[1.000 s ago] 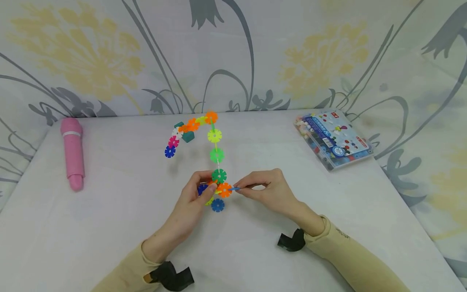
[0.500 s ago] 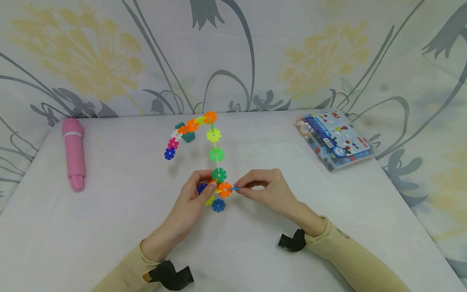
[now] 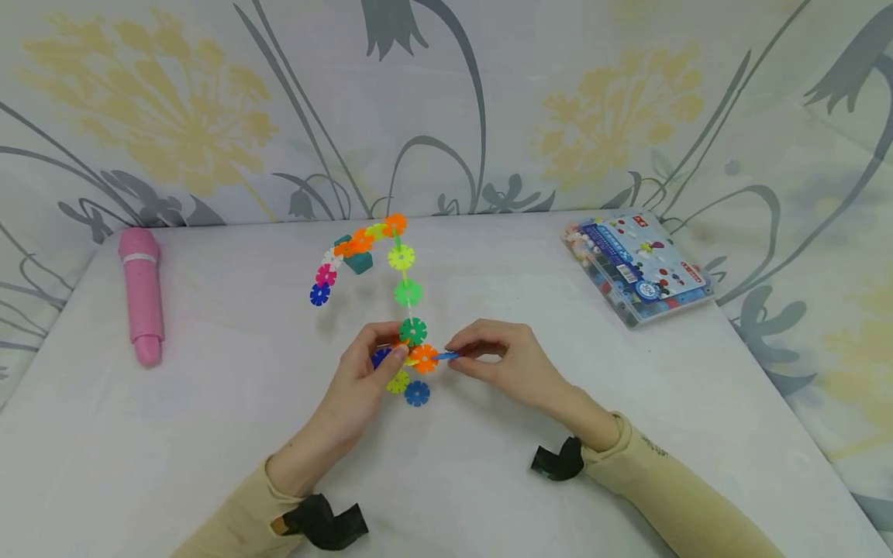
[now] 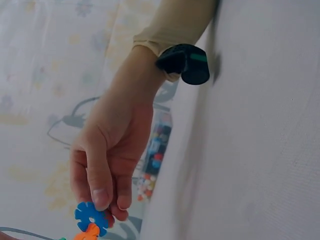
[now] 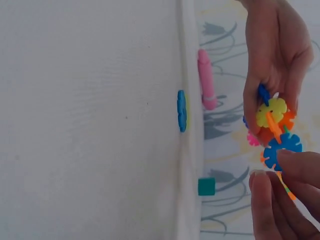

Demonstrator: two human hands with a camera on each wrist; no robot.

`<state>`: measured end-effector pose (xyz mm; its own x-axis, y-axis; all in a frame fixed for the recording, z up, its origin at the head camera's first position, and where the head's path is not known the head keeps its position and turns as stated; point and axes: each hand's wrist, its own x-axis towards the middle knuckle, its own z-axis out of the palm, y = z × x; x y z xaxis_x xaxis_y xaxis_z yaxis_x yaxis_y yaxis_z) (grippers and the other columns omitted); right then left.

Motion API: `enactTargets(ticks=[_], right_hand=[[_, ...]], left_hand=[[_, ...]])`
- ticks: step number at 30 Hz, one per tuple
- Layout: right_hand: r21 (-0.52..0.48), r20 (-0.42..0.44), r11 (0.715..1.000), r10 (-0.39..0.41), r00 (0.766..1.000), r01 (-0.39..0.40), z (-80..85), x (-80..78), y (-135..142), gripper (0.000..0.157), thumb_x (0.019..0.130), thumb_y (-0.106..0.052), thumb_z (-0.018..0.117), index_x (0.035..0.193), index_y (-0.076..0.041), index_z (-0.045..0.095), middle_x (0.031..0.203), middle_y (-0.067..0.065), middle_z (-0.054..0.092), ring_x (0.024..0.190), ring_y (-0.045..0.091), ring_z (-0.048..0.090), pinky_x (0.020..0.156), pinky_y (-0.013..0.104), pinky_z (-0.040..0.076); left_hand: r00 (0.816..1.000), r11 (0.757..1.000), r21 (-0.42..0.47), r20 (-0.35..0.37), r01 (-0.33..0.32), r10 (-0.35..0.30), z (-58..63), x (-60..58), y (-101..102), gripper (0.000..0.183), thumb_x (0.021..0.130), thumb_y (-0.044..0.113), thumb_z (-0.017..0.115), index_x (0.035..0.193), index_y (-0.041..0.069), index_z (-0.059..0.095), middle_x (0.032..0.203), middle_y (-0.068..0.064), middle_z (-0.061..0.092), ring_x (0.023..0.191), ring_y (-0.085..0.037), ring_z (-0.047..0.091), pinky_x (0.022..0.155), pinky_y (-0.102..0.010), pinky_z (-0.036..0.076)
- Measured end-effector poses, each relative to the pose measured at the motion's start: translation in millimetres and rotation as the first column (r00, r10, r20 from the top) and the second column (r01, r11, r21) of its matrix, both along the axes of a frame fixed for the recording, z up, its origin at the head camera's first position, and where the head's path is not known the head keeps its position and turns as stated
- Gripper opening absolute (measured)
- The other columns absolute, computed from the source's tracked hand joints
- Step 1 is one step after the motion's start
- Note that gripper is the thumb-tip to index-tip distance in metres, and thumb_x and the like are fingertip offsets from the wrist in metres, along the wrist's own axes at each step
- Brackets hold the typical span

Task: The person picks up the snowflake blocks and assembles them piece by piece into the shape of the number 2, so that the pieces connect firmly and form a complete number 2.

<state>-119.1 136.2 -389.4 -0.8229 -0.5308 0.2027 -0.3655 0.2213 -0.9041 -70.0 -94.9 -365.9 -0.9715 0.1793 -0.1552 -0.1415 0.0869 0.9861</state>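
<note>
In the head view my left hand (image 3: 359, 380) grips the base of a chain of colourful notched snowflake discs (image 3: 408, 293) between thumb and fingers. The chain rises away from the hand, then bends left to a dark blue disc (image 3: 320, 294). My right hand (image 3: 512, 360) pinches a blue snowflake disc (image 3: 446, 356), seen nearly edge-on, against the orange disc (image 3: 424, 359) at the chain's near end. The right wrist view shows this blue disc (image 5: 282, 151) face-on, meeting an orange one. Below the hands, a loose blue disc (image 3: 417, 394) and a yellow disc (image 3: 398, 382) lie on the table.
A pink microphone-shaped thing (image 3: 142, 298) lies at the left of the white-covered table. Teal blocks (image 3: 359, 263) stand behind the chain's bend. At the back right lies a clear box of small pieces (image 3: 638, 266) with a printed cover. Patterned cloth hangs behind.
My left hand and the disc chain have shifted slightly left, uncovering more of the loose yellow disc. My right hand keeps its pinch on the blue disc, more of which now shows.
</note>
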Motion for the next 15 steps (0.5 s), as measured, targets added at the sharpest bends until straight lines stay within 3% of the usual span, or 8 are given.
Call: enactTargets(ticks=[6,11,15], right_hand=[[0.130,0.138,0.991,-0.047,0.989,0.029,-1.4,-8.6,-4.2,0.019,0.087,-0.008,0.076,0.106,-0.005,0.074,0.102,0.010,0.074,0.087,0.016,0.070,0.081,0.026,0.058],[0.264,0.146,0.964,-0.006,0.989,-0.034,-4.9,-8.3,-21.7,0.025,0.083,-0.011,0.080,0.105,-0.003,0.073,0.098,0.008,0.075,0.082,0.011,0.070,0.077,0.023,0.057],[0.305,0.154,0.951,0.001,0.988,-0.048,-7.5,-6.0,-34.8,0.027,0.081,-0.013,0.082,0.105,-0.002,0.072,0.094,0.005,0.074,0.079,0.009,0.068,0.076,0.023,0.057]], left_hand=[[1.000,1.000,0.005,-0.010,-0.009,0.009,3.3,-4.3,-6.0,0.034,0.106,0.007,0.044,0.140,0.001,0.041,0.138,-0.014,0.045,0.123,-0.025,0.047,0.099,-0.018,0.046],[1.000,1.000,0.026,-0.002,-0.011,0.011,6.8,-5.4,-9.0,0.035,0.107,0.008,0.043,0.141,0.000,0.040,0.140,-0.013,0.043,0.125,-0.025,0.046,0.101,-0.019,0.046],[1.000,0.999,0.041,0.005,-0.017,0.017,7.9,-4.8,-10.6,0.035,0.106,0.007,0.042,0.141,0.000,0.039,0.141,-0.014,0.043,0.127,-0.025,0.046,0.099,-0.014,0.045]])
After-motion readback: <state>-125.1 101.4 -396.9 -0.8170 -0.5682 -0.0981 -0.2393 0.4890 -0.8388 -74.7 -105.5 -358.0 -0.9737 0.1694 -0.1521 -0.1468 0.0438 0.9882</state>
